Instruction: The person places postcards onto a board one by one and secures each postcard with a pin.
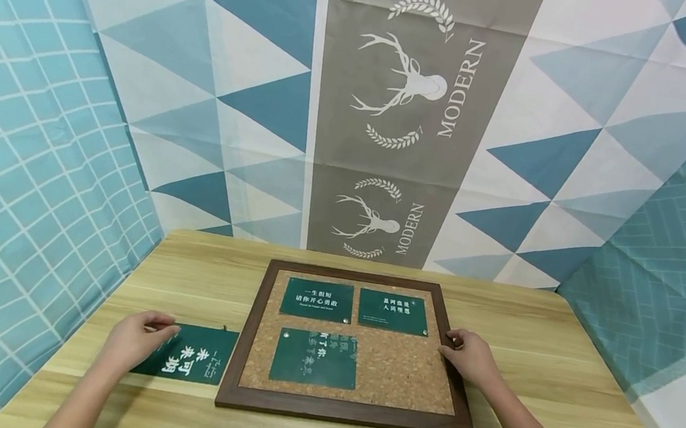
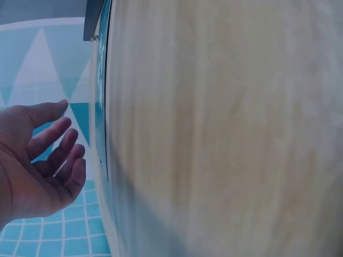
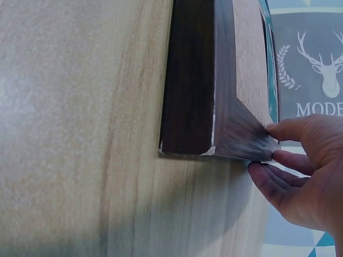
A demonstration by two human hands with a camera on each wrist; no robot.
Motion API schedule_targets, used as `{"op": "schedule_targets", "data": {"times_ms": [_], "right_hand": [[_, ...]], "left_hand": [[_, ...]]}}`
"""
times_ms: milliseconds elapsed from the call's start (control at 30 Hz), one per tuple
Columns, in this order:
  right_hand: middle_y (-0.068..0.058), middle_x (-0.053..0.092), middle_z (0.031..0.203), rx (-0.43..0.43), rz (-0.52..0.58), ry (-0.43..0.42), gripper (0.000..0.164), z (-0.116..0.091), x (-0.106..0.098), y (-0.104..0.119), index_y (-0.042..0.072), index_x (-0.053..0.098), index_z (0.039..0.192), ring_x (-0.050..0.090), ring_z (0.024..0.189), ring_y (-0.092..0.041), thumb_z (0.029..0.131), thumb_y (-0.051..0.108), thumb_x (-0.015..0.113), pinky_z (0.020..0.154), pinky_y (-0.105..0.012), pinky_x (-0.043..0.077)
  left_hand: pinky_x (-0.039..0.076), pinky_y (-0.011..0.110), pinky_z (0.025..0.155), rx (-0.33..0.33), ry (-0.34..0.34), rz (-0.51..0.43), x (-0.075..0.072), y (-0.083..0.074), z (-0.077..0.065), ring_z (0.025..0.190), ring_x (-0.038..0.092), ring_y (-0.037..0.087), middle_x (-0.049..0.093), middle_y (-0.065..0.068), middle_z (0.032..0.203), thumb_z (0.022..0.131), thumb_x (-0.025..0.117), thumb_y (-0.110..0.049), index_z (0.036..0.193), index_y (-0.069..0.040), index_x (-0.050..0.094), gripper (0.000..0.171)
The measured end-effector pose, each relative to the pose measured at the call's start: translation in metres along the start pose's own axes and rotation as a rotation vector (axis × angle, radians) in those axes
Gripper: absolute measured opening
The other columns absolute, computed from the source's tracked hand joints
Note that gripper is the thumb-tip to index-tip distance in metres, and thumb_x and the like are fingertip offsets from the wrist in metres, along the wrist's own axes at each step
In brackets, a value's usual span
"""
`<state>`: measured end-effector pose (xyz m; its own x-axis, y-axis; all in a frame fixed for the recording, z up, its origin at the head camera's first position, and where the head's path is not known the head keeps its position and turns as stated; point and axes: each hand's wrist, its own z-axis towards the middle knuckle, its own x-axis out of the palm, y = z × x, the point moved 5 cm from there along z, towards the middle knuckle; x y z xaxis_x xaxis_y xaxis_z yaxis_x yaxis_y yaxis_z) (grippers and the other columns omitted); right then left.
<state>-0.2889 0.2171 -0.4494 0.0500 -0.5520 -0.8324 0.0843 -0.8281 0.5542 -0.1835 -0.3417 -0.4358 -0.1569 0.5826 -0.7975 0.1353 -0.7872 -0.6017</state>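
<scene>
A cork board (image 1: pixel 401 380) in a dark brown wooden frame lies on the table. My right hand (image 1: pixel 471 356) pinches the right side of its frame (image 3: pixel 187 96), thumb on the top face and fingers at the outer edge. Left of the board is a dark green card (image 1: pixel 219 347) with white Chinese writing. Over that card's left part hovers my left hand (image 1: pixel 131 342), its fingers loosely bent and nothing between them; in the left wrist view the hand (image 2: pixel 43 171) stands apart from the tabletop. A small pin (image 1: pixel 224 328) shows at the card's top edge.
Three more green cards are on the cork: one at upper left (image 1: pixel 296 303), one at upper right (image 1: pixel 371 307), one at lower left (image 1: pixel 290 362). Small round pins sit at their corners. Behind the wooden table (image 1: pixel 211 270) rises a patterned cloth wall (image 1: pixel 259 59).
</scene>
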Motion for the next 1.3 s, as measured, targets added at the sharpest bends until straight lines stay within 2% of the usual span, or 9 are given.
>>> {"op": "schedule_targets", "data": {"times_ms": [133, 467, 967, 1300], "right_hand": [[-0.021, 0.063, 0.104, -0.014, -0.001, 0.0, 0.041, 0.0, 0.0003, 0.0004, -0.009, 0.058, 0.117, 0.062, 0.091, -0.031, 0.086, 0.017, 0.066, 0.064, -0.035, 0.052], [-0.022, 0.063, 0.104, -0.02, -0.012, 0.0, 0.042, 0.0006, 0.0002, 0.001, -0.009, 0.058, 0.117, 0.061, 0.092, -0.032, 0.086, 0.017, 0.066, 0.066, -0.037, 0.052], [-0.023, 0.062, 0.106, -0.011, 0.0, 0.012, 0.042, -0.0012, -0.0008, 0.002, -0.009, 0.057, 0.118, 0.061, 0.093, -0.033, 0.086, 0.017, 0.066, 0.065, -0.036, 0.052], [-0.024, 0.062, 0.108, -0.007, -0.001, 0.01, 0.043, -0.0009, 0.0001, 0.001, -0.009, 0.057, 0.119, 0.061, 0.094, -0.034, 0.086, 0.017, 0.065, 0.066, -0.036, 0.052]], "left_hand": [[0.051, 0.043, 0.075, -0.016, 0.015, 0.01, -0.0011, 0.0047, -0.0003, 0.098, 0.06, 0.041, 0.063, 0.027, 0.111, 0.088, 0.063, -0.027, 0.114, 0.008, 0.06, 0.044], [0.042, 0.057, 0.089, -0.096, 0.076, 0.057, -0.0009, 0.0102, 0.0022, 0.108, 0.051, 0.049, 0.055, 0.034, 0.118, 0.08, 0.07, -0.038, 0.12, 0.011, 0.053, 0.065], [0.042, 0.056, 0.089, -0.105, 0.095, 0.128, 0.0055, 0.0085, 0.0071, 0.104, 0.051, 0.05, 0.054, 0.037, 0.112, 0.075, 0.075, -0.034, 0.117, 0.016, 0.051, 0.07], [0.04, 0.058, 0.092, -0.154, 0.138, 0.176, 0.007, 0.0054, 0.009, 0.107, 0.047, 0.054, 0.051, 0.04, 0.115, 0.076, 0.074, -0.03, 0.122, 0.024, 0.041, 0.078]]}}
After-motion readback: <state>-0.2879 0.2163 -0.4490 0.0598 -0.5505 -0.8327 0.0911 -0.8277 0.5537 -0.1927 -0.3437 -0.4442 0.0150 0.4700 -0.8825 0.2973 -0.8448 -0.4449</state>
